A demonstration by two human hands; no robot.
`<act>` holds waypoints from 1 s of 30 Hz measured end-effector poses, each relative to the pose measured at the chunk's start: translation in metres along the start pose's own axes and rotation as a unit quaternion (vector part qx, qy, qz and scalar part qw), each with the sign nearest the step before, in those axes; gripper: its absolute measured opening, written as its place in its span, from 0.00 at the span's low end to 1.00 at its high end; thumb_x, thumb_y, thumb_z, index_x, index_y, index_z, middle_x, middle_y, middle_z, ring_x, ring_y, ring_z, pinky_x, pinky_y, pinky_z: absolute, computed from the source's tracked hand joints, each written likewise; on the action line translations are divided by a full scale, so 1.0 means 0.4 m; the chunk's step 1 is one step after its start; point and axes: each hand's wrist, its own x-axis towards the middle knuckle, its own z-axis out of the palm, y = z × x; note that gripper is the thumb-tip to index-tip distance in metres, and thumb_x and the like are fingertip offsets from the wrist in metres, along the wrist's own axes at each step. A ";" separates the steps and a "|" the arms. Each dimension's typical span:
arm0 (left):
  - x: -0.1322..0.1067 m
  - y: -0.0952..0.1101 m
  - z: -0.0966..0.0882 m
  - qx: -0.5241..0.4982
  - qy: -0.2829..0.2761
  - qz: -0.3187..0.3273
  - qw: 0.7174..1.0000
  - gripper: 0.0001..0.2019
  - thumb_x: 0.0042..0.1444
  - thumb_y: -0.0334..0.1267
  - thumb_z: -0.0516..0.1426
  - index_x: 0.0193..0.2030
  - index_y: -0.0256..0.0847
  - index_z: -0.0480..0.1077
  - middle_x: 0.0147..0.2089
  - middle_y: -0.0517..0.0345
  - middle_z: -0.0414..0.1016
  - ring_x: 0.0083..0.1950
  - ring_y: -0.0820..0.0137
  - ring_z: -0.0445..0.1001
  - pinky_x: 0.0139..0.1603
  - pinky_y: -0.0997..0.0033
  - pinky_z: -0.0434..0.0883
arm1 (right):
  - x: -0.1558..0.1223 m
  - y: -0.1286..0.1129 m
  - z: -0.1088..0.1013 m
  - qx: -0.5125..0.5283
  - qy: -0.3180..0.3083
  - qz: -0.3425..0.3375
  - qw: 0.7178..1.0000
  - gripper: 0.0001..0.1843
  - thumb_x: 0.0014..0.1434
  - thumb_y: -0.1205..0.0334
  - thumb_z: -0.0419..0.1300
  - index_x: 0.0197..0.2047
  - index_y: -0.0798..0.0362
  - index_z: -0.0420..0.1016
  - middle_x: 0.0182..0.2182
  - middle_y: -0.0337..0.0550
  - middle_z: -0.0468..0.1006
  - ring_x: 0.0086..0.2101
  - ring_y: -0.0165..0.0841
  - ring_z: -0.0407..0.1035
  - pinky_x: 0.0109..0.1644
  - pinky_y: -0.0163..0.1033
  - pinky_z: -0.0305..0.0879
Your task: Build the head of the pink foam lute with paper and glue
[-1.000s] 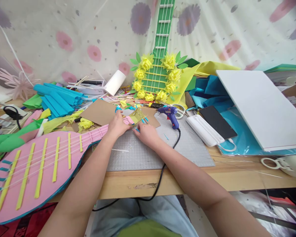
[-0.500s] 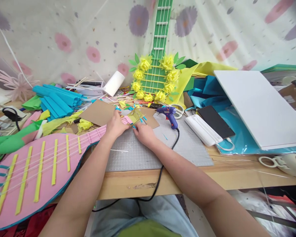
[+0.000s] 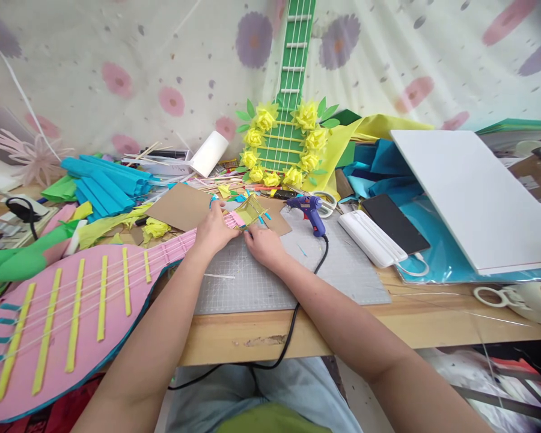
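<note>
A pink paper guitar [image 3: 67, 313] lies slanting across the left of the table, its body nearest me. Yellow strips and white strings cross it, and its edge is blue. My left hand [image 3: 214, 231] is closed around the upper neck. The headstock [image 3: 251, 210] is yellow-olive with small blue pegs along its sides. My right hand [image 3: 265, 243] has its fingers bent together against the headstock's near edge; what lies between the fingertips is hidden. Under both hands is a grey cutting mat [image 3: 342, 276]. A purple glue gun [image 3: 309, 207] rests right of my right hand.
A green guitar [image 3: 286, 129] with yellow paper flowers stands at the back. Brown cardboard [image 3: 179, 206] and blue crepe paper [image 3: 108, 180] lie left. A white power bank [image 3: 372, 237], a dark phone [image 3: 394, 222] and a white board [image 3: 482, 198] are right. The glue gun's cord [image 3: 293, 325] hangs over the front edge.
The pink guitar has shifted slightly to the right, its headstock turning a little with it. My left hand has moved along with the neck; my right hand stays at the headstock.
</note>
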 end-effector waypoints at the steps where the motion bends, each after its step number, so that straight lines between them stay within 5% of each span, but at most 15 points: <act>1: 0.000 0.001 0.001 -0.001 0.000 0.001 1.000 0.36 0.39 0.39 0.64 0.55 0.38 0.54 0.51 0.47 0.70 0.52 0.58 0.70 0.48 0.63 0.67 | 0.000 0.001 0.000 0.002 -0.002 0.002 1.000 0.18 0.64 0.58 0.42 0.46 0.56 0.69 0.40 0.52 0.78 0.41 0.39 0.73 0.42 0.38 0.64; 18: 0.005 -0.010 0.016 0.010 -0.010 -0.018 1.000 0.37 0.39 0.40 0.64 0.56 0.38 0.53 0.50 0.47 0.71 0.51 0.57 0.71 0.48 0.63 0.68 | -0.019 0.020 -0.009 0.054 0.019 0.008 0.998 0.15 0.58 0.56 0.51 0.43 0.55 0.69 0.37 0.48 0.79 0.38 0.37 0.72 0.38 0.36 0.60; 23: -0.003 -0.009 0.015 0.037 -0.013 -0.015 0.999 0.36 0.41 0.40 0.63 0.56 0.36 0.53 0.52 0.43 0.70 0.54 0.55 0.69 0.51 0.61 0.66 | -0.035 0.049 -0.039 0.082 0.029 0.003 0.996 0.14 0.62 0.57 0.48 0.37 0.53 0.71 0.31 0.43 0.78 0.33 0.33 0.72 0.34 0.33 0.56; 30: -0.008 -0.006 0.009 0.039 -0.020 -0.003 0.999 0.35 0.41 0.40 0.63 0.55 0.35 0.54 0.54 0.40 0.67 0.56 0.54 0.67 0.53 0.59 0.65 | -0.014 0.075 -0.088 0.119 0.091 0.042 0.988 0.14 0.64 0.61 0.45 0.40 0.54 0.70 0.35 0.44 0.77 0.35 0.32 0.70 0.36 0.33 0.56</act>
